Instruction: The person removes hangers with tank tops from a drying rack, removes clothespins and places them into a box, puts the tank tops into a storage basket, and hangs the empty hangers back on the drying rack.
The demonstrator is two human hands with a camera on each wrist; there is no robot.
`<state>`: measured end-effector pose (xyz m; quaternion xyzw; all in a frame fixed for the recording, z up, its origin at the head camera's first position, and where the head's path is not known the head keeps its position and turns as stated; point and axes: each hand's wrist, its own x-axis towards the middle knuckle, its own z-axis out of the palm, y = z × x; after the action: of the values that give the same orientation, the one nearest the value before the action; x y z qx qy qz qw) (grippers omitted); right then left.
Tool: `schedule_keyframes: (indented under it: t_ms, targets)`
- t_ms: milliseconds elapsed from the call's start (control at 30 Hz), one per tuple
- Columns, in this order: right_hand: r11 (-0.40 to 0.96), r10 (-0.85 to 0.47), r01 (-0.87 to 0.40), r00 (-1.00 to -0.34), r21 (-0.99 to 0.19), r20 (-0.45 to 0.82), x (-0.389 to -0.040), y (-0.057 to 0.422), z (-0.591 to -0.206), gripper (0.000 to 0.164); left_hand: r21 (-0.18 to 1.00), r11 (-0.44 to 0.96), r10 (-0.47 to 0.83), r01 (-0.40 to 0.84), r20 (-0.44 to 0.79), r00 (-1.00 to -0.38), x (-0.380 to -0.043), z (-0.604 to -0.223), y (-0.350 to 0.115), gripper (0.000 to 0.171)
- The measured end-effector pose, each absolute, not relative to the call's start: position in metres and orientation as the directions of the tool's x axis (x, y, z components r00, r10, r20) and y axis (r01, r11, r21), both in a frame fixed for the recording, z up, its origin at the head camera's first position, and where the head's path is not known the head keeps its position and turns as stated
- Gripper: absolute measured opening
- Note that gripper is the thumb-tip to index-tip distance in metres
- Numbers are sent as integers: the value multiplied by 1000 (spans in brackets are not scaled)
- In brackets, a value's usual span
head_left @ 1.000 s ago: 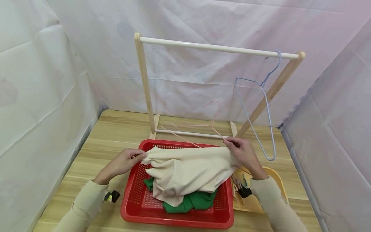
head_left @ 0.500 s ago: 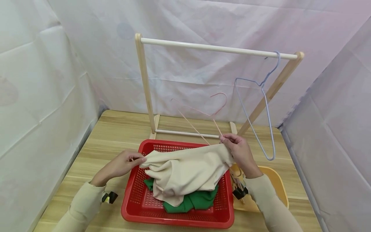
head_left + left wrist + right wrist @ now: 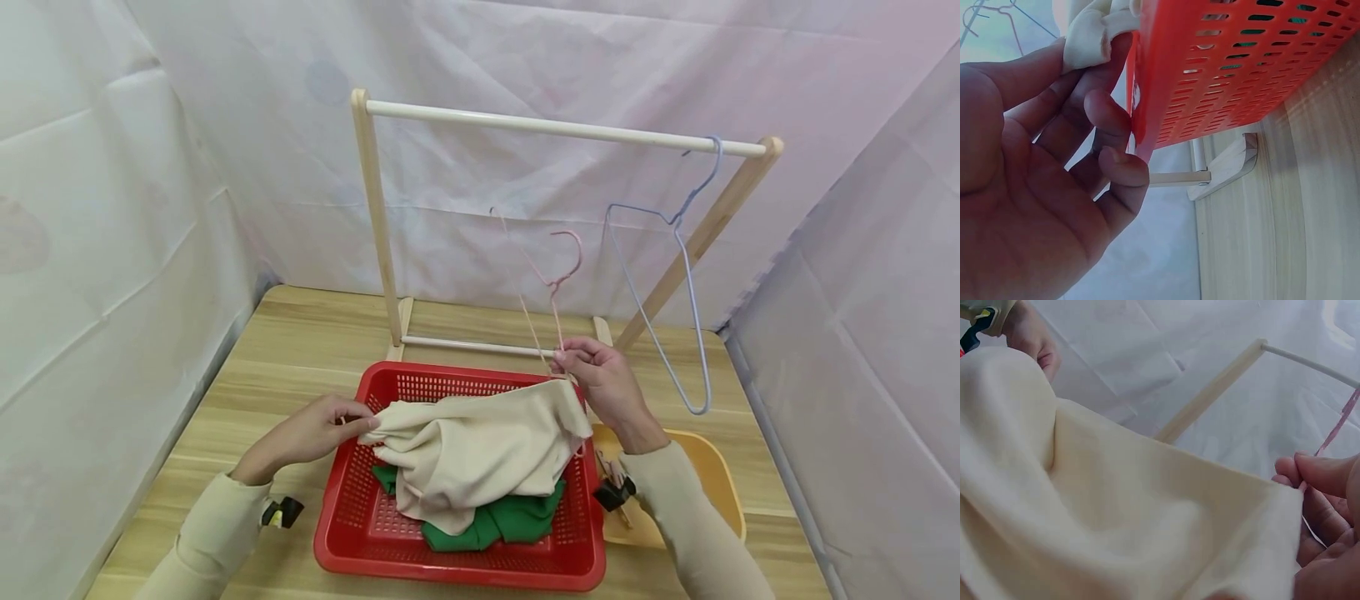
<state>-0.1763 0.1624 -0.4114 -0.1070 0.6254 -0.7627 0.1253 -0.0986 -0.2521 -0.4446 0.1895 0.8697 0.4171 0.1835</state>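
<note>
A cream cloth garment [image 3: 480, 442] lies bunched in the red plastic basket [image 3: 450, 575], over a green cloth [image 3: 517, 521]. At its left end my left hand [image 3: 311, 429] pinches a fold between thumb and fingers; the left wrist view shows the pinched cream fold [image 3: 1088, 44] beside the basket wall. My right hand [image 3: 609, 387] holds a pink wire hanger [image 3: 557, 287] by one arm, at the garment's upper right corner. The hanger's hook stands up, and part of its lower end is hidden by the cloth. Whether the right fingers also touch the cloth, I cannot tell.
Behind the basket stands a wooden rack with a white rail [image 3: 525, 125]. A blue hanger [image 3: 692, 275] hangs at the rail's right end. A yellow tray [image 3: 708, 475] with clothespins sits right of the basket, partly under the right forearm. White sheets enclose the table.
My right hand has moved left and slightly down, turning the pink hanger more upright. The garment's right end has slid off the right hand and sagged. The left hand has barely shifted.
</note>
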Motion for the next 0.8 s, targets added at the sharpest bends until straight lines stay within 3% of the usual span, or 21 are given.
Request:
schedule_keyframes:
  t_ms: [467, 800]
  targets:
    - [-254, -361, -22, -925, -967, 116, -185, 143, -390, 11, 797, 566, 527, 211, -152, -836, -96, -439, -251, 15]
    - [-302, -304, -113, -929, -946, 209, -187, 125, -380, 16, 793, 570, 528, 215, -153, -836, -96, -438, -251, 15]
